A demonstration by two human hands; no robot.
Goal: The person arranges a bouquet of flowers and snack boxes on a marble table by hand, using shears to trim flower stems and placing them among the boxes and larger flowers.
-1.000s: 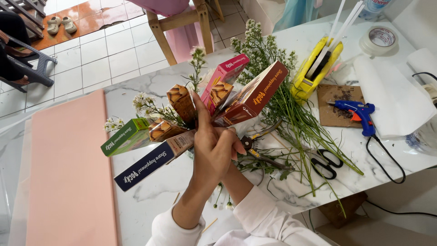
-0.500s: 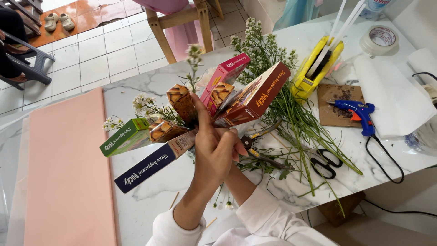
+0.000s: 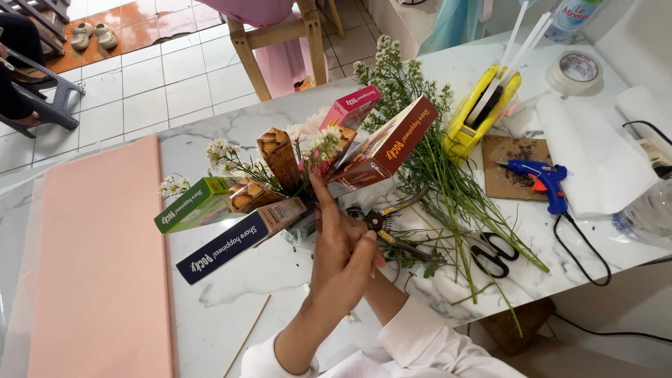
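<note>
A snack-box bouquet (image 3: 294, 182) rises just above a person's two hands over a white marbled table (image 3: 231, 294): slim cardboard cartons in navy (image 3: 227, 245), green (image 3: 192, 204), pink (image 3: 350, 108) and brown (image 3: 385, 147) fan out among small wrapped bars and sprigs of tiny white flowers (image 3: 224, 150). The left hand (image 3: 339, 255) is raised upright, forefinger extended against the cluster's base, its other fingers loosely curled. The right hand sits behind it, largely hidden, so its grip cannot be told. Just right of the hands lie pruning shears (image 3: 392, 227), loose green stems (image 3: 455, 189) and black scissors (image 3: 493, 255); farther right, a blue glue gun (image 3: 539, 178) on a cardboard square. A smooth peach sheet (image 3: 98, 266) lies to their left
</note>
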